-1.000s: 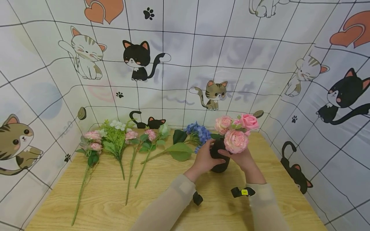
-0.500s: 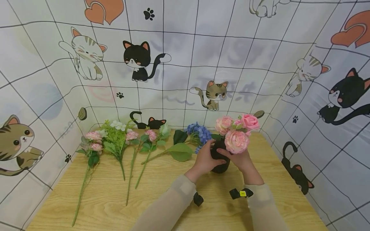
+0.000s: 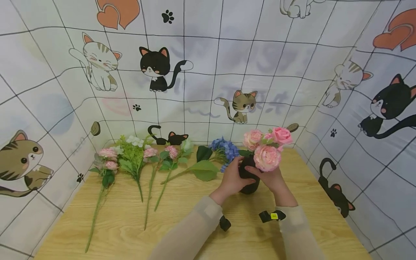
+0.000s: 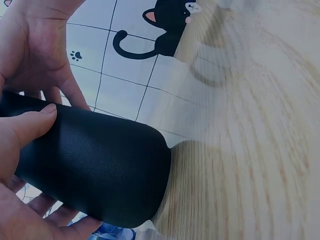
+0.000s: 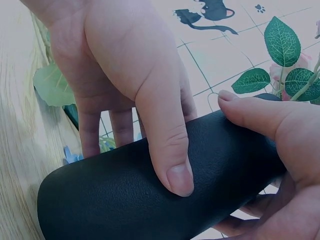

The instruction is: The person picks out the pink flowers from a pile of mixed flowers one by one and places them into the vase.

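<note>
A black vase (image 3: 248,186) with a leathery surface stands on the table right of centre, its rounded base on the wood in the left wrist view. My left hand (image 3: 232,180) grips it from the left, thumb across the front. Higher up on the right side, my right hand (image 3: 273,178) holds it with the thumb over the front near the rim. Pink flowers (image 3: 267,158) rise out of the vase and lean right, partly covering its mouth. Both thumbs lie on the dark vase wall (image 5: 115,195) in the right wrist view; most other fingers are behind it.
Several loose stems lie left of the vase: a long pink-flowered stem (image 3: 94,216), a green spray with white blossoms (image 3: 131,159), more pink stems (image 3: 149,191), and a blue hydrangea (image 3: 225,148) close behind my left hand. Cat-printed cloth (image 3: 201,72) surrounds the wooden table (image 3: 113,231).
The head view has shifted very slightly. Both hands keep their hold on the vase, and the vase and flowers stay in place on the table.
</note>
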`<action>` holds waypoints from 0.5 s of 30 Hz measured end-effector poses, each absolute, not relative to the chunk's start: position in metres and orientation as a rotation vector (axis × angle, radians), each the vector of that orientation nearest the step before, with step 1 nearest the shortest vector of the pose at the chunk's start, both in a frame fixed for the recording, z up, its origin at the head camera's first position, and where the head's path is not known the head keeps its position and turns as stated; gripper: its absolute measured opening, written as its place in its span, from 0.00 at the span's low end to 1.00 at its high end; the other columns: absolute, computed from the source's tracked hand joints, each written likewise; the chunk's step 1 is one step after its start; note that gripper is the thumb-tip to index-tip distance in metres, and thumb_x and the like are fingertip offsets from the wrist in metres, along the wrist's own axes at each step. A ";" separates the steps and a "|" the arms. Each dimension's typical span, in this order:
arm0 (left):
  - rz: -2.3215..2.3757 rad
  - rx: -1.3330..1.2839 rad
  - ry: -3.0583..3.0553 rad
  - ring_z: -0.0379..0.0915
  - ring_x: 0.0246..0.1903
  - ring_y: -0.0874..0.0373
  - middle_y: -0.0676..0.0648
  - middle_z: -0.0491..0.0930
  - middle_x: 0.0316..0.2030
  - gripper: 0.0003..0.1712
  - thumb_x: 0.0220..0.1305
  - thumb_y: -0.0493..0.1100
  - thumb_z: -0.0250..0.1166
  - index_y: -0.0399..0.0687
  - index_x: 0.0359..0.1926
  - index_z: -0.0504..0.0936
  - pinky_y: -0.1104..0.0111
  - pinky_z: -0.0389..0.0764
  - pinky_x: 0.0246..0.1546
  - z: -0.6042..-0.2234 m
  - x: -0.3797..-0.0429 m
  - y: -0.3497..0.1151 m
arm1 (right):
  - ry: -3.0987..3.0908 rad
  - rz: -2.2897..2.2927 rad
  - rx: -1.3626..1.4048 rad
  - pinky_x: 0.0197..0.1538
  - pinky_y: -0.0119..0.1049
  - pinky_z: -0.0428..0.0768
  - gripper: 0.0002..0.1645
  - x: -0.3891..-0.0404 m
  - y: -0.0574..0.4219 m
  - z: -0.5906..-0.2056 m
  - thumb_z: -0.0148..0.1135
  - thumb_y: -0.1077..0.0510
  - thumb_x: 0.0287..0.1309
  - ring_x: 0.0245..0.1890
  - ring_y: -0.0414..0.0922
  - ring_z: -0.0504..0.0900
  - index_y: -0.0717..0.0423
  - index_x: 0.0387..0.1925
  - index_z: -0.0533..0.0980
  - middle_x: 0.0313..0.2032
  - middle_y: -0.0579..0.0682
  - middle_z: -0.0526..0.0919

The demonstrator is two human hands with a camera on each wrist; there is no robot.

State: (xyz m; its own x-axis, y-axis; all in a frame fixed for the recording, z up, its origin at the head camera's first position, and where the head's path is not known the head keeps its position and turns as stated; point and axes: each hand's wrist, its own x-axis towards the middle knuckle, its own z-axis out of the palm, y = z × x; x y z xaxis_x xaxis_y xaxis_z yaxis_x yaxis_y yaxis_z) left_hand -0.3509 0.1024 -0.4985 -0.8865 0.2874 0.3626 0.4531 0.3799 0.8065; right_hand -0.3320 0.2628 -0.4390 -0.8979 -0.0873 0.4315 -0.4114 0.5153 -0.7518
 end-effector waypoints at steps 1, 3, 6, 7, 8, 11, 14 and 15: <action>-1.520 -0.671 -2.474 0.73 0.58 0.53 0.46 0.74 0.61 0.51 0.49 0.60 0.74 0.53 0.70 0.61 0.58 0.77 0.55 -0.498 -0.350 0.103 | -2.421 1.339 0.420 0.64 0.60 0.65 0.50 -0.332 0.263 -0.439 0.79 0.53 0.43 0.63 0.57 0.67 0.57 0.65 0.62 0.62 0.58 0.68; -1.506 -0.666 -2.491 0.73 0.57 0.53 0.46 0.74 0.61 0.51 0.49 0.61 0.74 0.52 0.70 0.61 0.58 0.77 0.55 -0.497 -0.349 0.102 | -2.427 1.339 0.434 0.64 0.60 0.65 0.49 -0.333 0.263 -0.440 0.79 0.54 0.43 0.63 0.57 0.67 0.57 0.64 0.62 0.62 0.59 0.68; -1.526 -0.672 -2.509 0.74 0.56 0.54 0.47 0.74 0.60 0.51 0.49 0.61 0.75 0.52 0.69 0.61 0.60 0.78 0.54 -0.496 -0.350 0.102 | -2.436 1.343 0.433 0.63 0.59 0.66 0.49 -0.333 0.263 -0.440 0.79 0.54 0.43 0.63 0.56 0.67 0.58 0.64 0.62 0.61 0.59 0.68; -1.536 -0.674 -2.516 0.74 0.56 0.55 0.47 0.74 0.60 0.51 0.48 0.60 0.75 0.52 0.69 0.61 0.60 0.78 0.53 -0.495 -0.351 0.102 | -2.438 1.347 0.428 0.64 0.59 0.66 0.49 -0.333 0.263 -0.440 0.79 0.55 0.43 0.63 0.56 0.67 0.58 0.64 0.62 0.61 0.59 0.68; -1.542 -0.677 -2.523 0.74 0.56 0.55 0.47 0.74 0.60 0.52 0.48 0.60 0.75 0.52 0.70 0.60 0.61 0.78 0.53 -0.494 -0.351 0.101 | -2.439 1.352 0.421 0.64 0.59 0.66 0.49 -0.333 0.263 -0.439 0.79 0.55 0.43 0.63 0.57 0.67 0.58 0.64 0.62 0.62 0.59 0.68; -1.545 -0.694 -2.542 0.74 0.56 0.56 0.47 0.74 0.60 0.53 0.48 0.61 0.75 0.52 0.70 0.60 0.62 0.78 0.52 -0.493 -0.355 0.101 | -2.449 1.365 0.400 0.64 0.60 0.65 0.48 -0.328 0.259 -0.432 0.78 0.59 0.45 0.63 0.60 0.67 0.62 0.64 0.61 0.62 0.63 0.68; -1.512 -0.722 -2.569 0.74 0.56 0.55 0.46 0.74 0.60 0.54 0.48 0.61 0.75 0.50 0.71 0.59 0.61 0.79 0.52 -0.491 -0.358 0.101 | -2.457 1.366 0.404 0.64 0.62 0.65 0.45 -0.314 0.251 -0.416 0.75 0.63 0.46 0.62 0.63 0.67 0.66 0.63 0.61 0.60 0.67 0.67; -1.508 -0.730 -2.576 0.75 0.55 0.55 0.46 0.74 0.60 0.55 0.47 0.62 0.75 0.50 0.71 0.59 0.61 0.79 0.52 -0.491 -0.359 0.101 | -2.460 1.365 0.405 0.63 0.62 0.65 0.44 -0.310 0.249 -0.411 0.75 0.64 0.46 0.61 0.64 0.67 0.68 0.62 0.61 0.60 0.68 0.67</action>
